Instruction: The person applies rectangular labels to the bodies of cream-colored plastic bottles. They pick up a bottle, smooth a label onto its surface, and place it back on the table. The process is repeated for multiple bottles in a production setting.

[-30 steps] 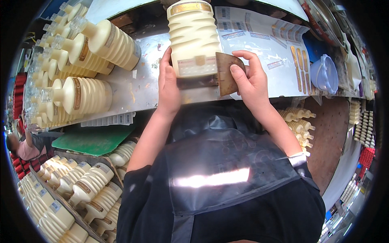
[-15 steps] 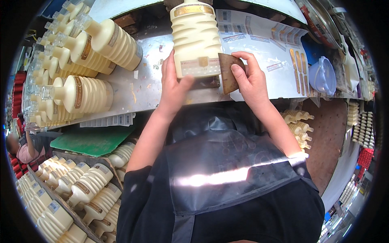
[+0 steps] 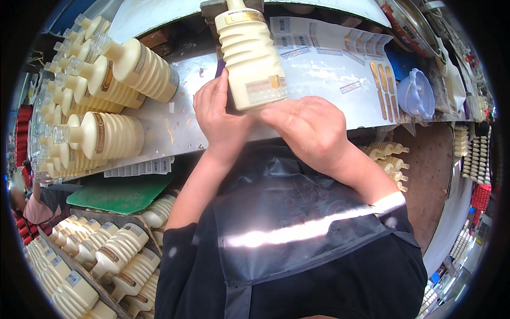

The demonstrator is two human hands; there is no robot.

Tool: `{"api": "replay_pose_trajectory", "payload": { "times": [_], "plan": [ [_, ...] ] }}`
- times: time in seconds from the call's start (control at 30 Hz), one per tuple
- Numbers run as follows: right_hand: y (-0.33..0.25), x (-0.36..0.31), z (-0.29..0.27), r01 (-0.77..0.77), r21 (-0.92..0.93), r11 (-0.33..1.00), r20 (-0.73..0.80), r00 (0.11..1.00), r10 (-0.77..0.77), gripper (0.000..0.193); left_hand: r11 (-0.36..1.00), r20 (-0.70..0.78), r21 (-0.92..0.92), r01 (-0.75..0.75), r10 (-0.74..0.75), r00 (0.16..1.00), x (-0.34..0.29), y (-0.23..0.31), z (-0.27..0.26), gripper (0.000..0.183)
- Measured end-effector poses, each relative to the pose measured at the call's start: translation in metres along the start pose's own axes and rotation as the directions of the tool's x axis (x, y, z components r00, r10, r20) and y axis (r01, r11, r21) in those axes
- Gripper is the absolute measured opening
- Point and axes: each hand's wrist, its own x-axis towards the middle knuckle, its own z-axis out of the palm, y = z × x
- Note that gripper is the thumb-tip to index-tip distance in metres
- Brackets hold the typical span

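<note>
A cream-coloured bottle point(image 3: 254, 58) with wavy ridges lies in front of me, its base toward me and its neck in a dark block point(image 3: 211, 11). It bears a gold label near the shoulder and a pale label with a gold emblem near the base. My left hand point(image 3: 219, 111) grips the bottle's lower left side, fingers along the edge. Close against the right corner of the base, my right hand point(image 3: 313, 127) is closed and slightly blurred, its knuckles up. What its fingers hold is hidden; the brown scraper cannot be seen.
Several similar bottles point(image 3: 111, 135) crowd the bench's left side. Label sheets point(image 3: 340, 69), gold strips point(image 3: 390, 90) and a pale blue bucket point(image 3: 417, 93) are on the right. Below left are a green board point(image 3: 119, 191) and crated bottles point(image 3: 119, 247). Another person point(image 3: 40, 204) is at far left.
My right hand has turned over and moved left to the bottle's base; the brown scraper it held has gone out of sight. The bottle now leans slightly more.
</note>
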Motion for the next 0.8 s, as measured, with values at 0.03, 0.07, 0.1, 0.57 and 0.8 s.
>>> {"api": "replay_pose_trajectory", "payload": {
  "times": [0.03, 0.07, 0.1, 0.57, 0.8],
  "plan": [
    [0.0, 0.003, -0.001, -0.012, -0.037, 0.999, -0.017, 1.0, 0.012, 0.032, 1.0, 0.001, -0.002, 0.005, -0.005, 1.0, 0.0, 0.001, 0.0, 0.085],
    [-0.001, 0.006, -0.002, -0.051, -0.07, 0.996, -0.036, 0.998, 0.049, 0.032, 1.0, 0.007, -0.004, 0.003, -0.003, 1.0, 0.0, 0.002, -0.002, 0.084],
    [-0.001, 0.009, -0.002, -0.029, -0.112, 0.993, 0.006, 1.0, 0.03, 0.03, 1.0, 0.005, -0.012, 0.005, -0.005, 1.0, -0.001, 0.003, -0.003, 0.082],
    [-0.005, 0.014, 0.009, -0.339, -0.004, 0.941, 0.162, 0.928, 0.335, 0.02, 0.998, 0.057, 0.068, 0.003, -0.007, 0.998, -0.002, 0.001, -0.006, 0.083],
    [0.031, -0.015, 0.011, -0.801, 0.104, 0.59, 0.237, 0.596, 0.767, 0.029, 0.982, 0.113, -0.145, 0.124, -0.108, 0.988, -0.009, -0.018, -0.008, 0.091]
  ]
}}
